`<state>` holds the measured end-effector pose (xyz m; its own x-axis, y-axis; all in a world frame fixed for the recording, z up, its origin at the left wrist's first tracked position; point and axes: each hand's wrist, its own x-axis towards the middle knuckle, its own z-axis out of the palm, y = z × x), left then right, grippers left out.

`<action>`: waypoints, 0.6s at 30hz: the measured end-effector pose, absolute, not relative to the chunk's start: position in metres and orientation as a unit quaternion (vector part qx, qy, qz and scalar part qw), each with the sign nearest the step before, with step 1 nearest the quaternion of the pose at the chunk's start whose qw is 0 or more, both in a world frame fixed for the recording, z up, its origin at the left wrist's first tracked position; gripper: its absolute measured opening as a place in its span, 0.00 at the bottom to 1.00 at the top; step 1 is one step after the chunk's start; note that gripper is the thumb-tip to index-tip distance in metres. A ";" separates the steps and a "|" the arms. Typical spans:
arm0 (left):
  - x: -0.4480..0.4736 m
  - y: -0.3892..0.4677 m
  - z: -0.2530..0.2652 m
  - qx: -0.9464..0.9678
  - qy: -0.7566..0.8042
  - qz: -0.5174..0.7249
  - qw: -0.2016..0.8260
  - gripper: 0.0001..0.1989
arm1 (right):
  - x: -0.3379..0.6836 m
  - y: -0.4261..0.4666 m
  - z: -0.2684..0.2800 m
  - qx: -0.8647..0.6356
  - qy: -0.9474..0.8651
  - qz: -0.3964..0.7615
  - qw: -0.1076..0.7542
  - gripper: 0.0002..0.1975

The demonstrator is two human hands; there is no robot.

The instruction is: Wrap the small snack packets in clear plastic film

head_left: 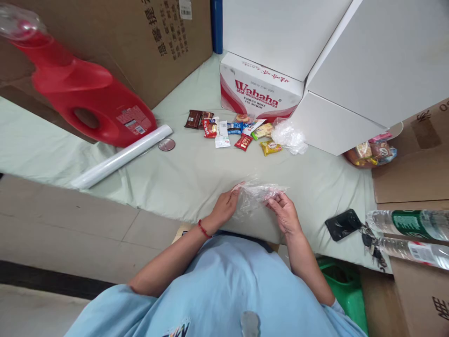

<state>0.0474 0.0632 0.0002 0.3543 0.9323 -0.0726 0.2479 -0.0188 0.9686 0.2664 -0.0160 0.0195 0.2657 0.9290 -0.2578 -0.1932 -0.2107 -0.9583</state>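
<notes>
A crumpled clear plastic bag (pixel 253 194) is stretched between my two hands, just over the near edge of the cloth-covered table. My left hand (pixel 227 205), with a red cord at the wrist, pinches its left side. On the right side, my right hand (pixel 285 213) grips the plastic between thumb and fingers. Beyond the hands lie several small wrapped snacks, among them a yellow packet (pixel 271 148), a red packet (pixel 243 142) and a brown packet (pixel 193 119). A second bunched clear plastic bag (pixel 290 136) rests to their right.
At left stand a big red detergent bottle (pixel 94 93), a white plastic roll (pixel 122 157) and a round metal disc (pixel 166 144). A Wahaba-style water carton (pixel 261 89) is behind. Right are a snack bowl (pixel 361 161), a phone (pixel 343 224), keys (pixel 371 241) and water bottles (pixel 409 223).
</notes>
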 end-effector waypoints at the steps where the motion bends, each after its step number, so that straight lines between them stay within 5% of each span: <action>1: 0.046 0.064 -0.001 0.623 0.478 0.330 0.524 0.36 | 0.264 -0.013 0.019 -0.595 -0.310 0.506 0.542 0.24; 11: 0.033 0.078 -0.003 0.370 0.549 0.459 0.592 0.38 | 0.275 -0.012 0.016 -0.605 -0.189 0.505 0.585 0.25; 18: 0.030 0.078 -0.004 0.350 0.581 0.368 0.636 0.34 | 0.280 -0.020 0.001 -0.684 -0.217 0.466 0.518 0.27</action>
<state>0.0297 0.0783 -0.0039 0.0537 0.8746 -0.4819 -0.0611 0.4845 0.8726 0.2798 -0.0200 0.0005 0.4723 0.7786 -0.4131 -0.1860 -0.3701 -0.9102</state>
